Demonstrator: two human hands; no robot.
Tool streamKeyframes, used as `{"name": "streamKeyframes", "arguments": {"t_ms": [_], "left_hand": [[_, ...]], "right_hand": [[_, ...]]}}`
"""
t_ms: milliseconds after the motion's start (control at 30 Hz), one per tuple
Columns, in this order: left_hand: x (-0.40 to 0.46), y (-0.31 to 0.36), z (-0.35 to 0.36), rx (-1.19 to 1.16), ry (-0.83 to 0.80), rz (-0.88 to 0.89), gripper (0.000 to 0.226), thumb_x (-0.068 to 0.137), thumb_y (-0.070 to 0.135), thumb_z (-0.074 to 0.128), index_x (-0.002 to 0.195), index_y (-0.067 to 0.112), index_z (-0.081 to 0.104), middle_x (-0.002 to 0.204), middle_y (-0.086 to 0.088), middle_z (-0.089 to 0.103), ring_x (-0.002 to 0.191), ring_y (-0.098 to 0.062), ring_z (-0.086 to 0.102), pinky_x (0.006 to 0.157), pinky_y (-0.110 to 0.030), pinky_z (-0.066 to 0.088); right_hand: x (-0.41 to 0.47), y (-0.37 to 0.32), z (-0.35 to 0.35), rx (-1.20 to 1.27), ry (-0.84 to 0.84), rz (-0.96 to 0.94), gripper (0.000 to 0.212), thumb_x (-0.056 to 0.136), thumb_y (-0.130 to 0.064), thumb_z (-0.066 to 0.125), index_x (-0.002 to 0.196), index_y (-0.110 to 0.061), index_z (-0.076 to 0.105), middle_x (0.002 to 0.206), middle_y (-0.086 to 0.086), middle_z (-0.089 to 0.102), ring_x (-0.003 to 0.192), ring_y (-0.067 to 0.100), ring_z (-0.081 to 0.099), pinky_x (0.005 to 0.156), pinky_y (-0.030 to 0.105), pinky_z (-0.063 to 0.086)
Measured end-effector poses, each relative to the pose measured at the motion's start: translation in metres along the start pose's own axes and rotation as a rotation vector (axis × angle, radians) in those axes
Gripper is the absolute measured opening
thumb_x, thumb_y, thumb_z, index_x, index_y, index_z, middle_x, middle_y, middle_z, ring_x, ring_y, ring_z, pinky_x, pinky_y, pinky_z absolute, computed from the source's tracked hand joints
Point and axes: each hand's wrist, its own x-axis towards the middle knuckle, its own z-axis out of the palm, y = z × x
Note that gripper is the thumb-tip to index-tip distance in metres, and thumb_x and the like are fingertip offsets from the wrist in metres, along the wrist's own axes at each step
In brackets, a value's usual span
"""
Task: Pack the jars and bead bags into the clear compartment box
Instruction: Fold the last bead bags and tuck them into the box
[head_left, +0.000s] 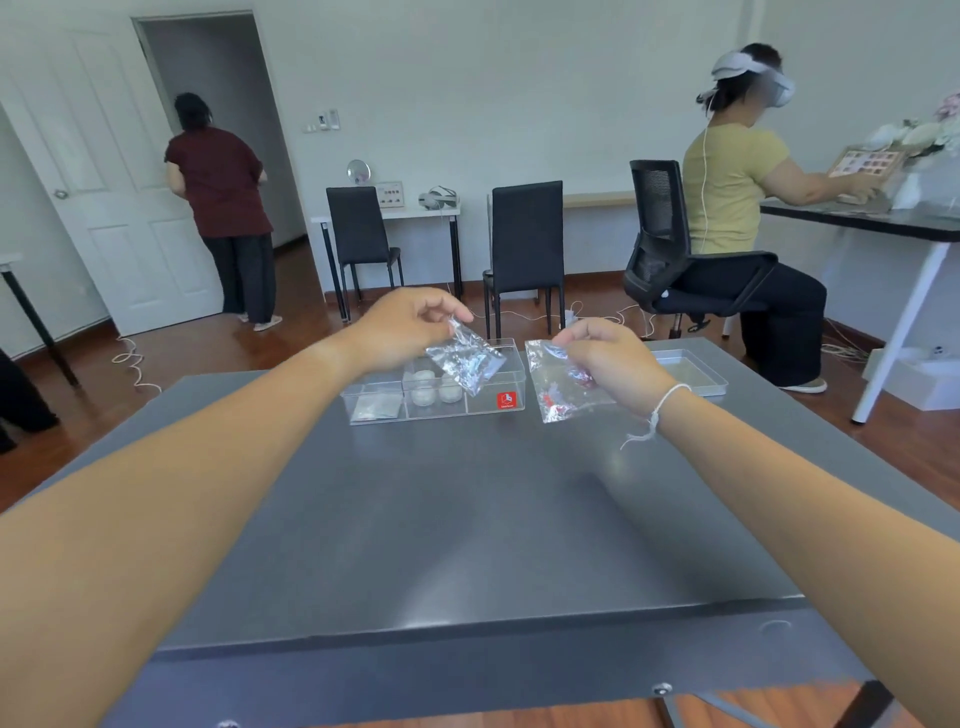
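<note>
The clear compartment box (384, 415) lies open near the far edge of the grey table, a red sticker (507, 400) on its front right. Small white-lidded jars (423, 393) fill its middle compartment, and a flat bead bag (378, 406) lies in the left one. My left hand (402, 325) pinches the top corner of a clear bead bag with pale beads (467, 361), which hangs above the box's right part. My right hand (605, 358) grips a second clear bag with red beads (558, 387), held just right of the box.
The box's clear lid or a shallow tray (698, 374) lies at the table's far right. Black chairs (527, 244) and white desks stand beyond the table. One person sits at the right with a headset; another stands at the doorway on the left. Cables trail on the wooden floor.
</note>
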Motion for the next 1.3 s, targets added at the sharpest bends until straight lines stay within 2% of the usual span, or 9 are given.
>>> {"name": "streamKeyframes", "arguments": {"t_ms": [100,200,367,533,733,867,967,1233,1300], "left_hand": [[0.012,-0.007,-0.002,0.016,0.053,-0.008,0.023,0.089,0.011,0.052,0.097,0.028,0.065,0.081,0.005,0.057,0.067,-0.002,0.053,0.059,-0.009,0.043],[0.026,-0.014,0.001,0.017,0.119,-0.001,0.027,0.090,0.008,0.050,0.106,0.024,0.066,0.082,-0.004,0.056,0.054,-0.010,0.042,0.045,-0.004,0.036],[0.050,-0.026,0.013,0.032,0.162,0.013,0.031,0.091,0.007,0.048,0.111,0.022,0.065,0.090,-0.006,0.058,0.079,-0.018,0.049,0.054,-0.002,0.037],[0.067,-0.034,0.023,0.026,0.154,0.001,0.035,0.089,0.003,0.045,0.114,0.020,0.063,0.080,0.004,0.057,0.074,-0.007,0.053,0.055,0.006,0.035],[0.076,-0.044,0.033,0.066,0.077,-0.028,0.031,0.089,0.005,0.047,0.112,0.017,0.065,0.091,0.002,0.063,0.073,0.001,0.053,0.058,0.002,0.037],[0.076,-0.047,0.040,0.098,0.028,-0.050,0.032,0.089,0.004,0.047,0.113,0.015,0.065,0.116,-0.002,0.065,0.088,-0.006,0.060,0.076,-0.011,0.041],[0.077,-0.047,0.044,0.124,-0.019,-0.035,0.033,0.089,0.004,0.047,0.115,0.015,0.065,0.123,-0.003,0.063,0.098,-0.003,0.056,0.078,-0.007,0.036],[0.074,-0.047,0.055,0.124,-0.130,-0.033,0.044,0.084,-0.005,0.045,0.114,0.021,0.065,0.105,0.000,0.068,0.094,-0.004,0.061,0.084,-0.018,0.040],[0.072,-0.048,0.055,0.124,-0.138,-0.036,0.044,0.084,-0.004,0.046,0.116,0.021,0.063,0.110,-0.001,0.068,0.096,-0.006,0.060,0.087,-0.020,0.041]], "right_hand": [[0.011,0.001,0.005,0.050,0.041,-0.015,0.022,0.081,-0.002,0.045,0.079,-0.018,0.059,0.075,-0.009,0.053,0.060,0.011,0.046,0.055,0.023,0.039],[0.022,0.004,0.008,0.118,0.069,-0.008,0.026,0.080,0.001,0.045,0.080,-0.020,0.060,0.082,-0.007,0.057,0.060,0.012,0.046,0.058,0.024,0.041],[0.037,0.008,0.010,0.196,0.105,-0.009,0.030,0.081,0.004,0.045,0.079,-0.023,0.059,0.074,0.001,0.054,0.054,0.015,0.042,0.060,0.028,0.041],[0.048,0.010,0.014,0.202,0.144,-0.019,0.031,0.082,0.003,0.046,0.079,-0.025,0.058,0.070,0.001,0.052,0.055,0.014,0.043,0.058,0.027,0.042],[0.057,0.009,0.019,0.205,0.145,-0.023,0.027,0.083,0.003,0.046,0.087,-0.020,0.058,0.074,0.001,0.055,0.055,0.013,0.044,0.055,0.025,0.042],[0.058,0.010,0.022,0.200,0.149,-0.035,0.026,0.082,0.004,0.046,0.088,-0.018,0.059,0.071,0.001,0.054,0.055,0.013,0.045,0.055,0.022,0.042],[0.057,0.011,0.024,0.188,0.141,-0.035,0.026,0.084,0.003,0.046,0.090,-0.019,0.059,0.073,0.001,0.055,0.056,0.012,0.045,0.055,0.022,0.043],[0.057,0.013,0.026,0.208,0.143,-0.033,0.024,0.083,0.004,0.047,0.095,-0.014,0.058,0.081,0.002,0.056,0.057,0.011,0.045,0.054,0.020,0.042],[0.057,0.013,0.026,0.218,0.141,-0.029,0.024,0.083,0.004,0.047,0.094,-0.014,0.058,0.086,0.004,0.057,0.061,0.013,0.047,0.055,0.022,0.042]]}}
